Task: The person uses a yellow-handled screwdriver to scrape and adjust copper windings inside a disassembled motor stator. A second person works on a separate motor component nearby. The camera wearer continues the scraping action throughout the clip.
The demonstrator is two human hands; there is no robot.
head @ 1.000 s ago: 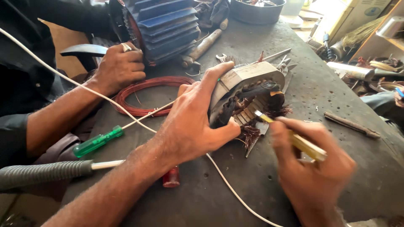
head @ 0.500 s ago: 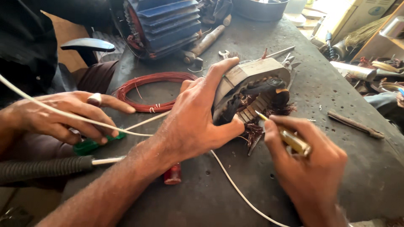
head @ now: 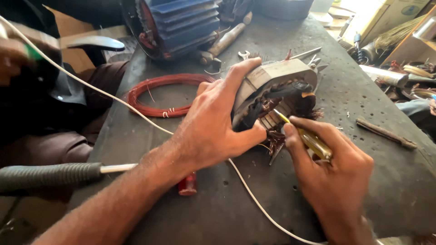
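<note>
Grey laminated steel makes up the round motor stator core [head: 272, 84] at the centre of the frame, and inside its bore sit dark, frayed copper windings [head: 284, 109] that spill out at its lower edge. The left hand [head: 213, 122] is clamped around the core's near side, thumb beneath and fingers over the top, tilting it off the bench. The right hand [head: 334, 177], lower right, is closed around a yellow-handled screwdriver [head: 309, 138] whose tip reaches into the windings. The dark, pitted metal workbench [head: 372, 181] also carries a coil of red enamelled wire [head: 156, 95] to the left of the core, and a blue finned motor housing [head: 181, 22] stands at the top. A white cord [head: 113, 102] crosses the bench diagonally, passing under the left wrist. Another person's blurred hand [head: 13, 59] shows at upper left.
</note>
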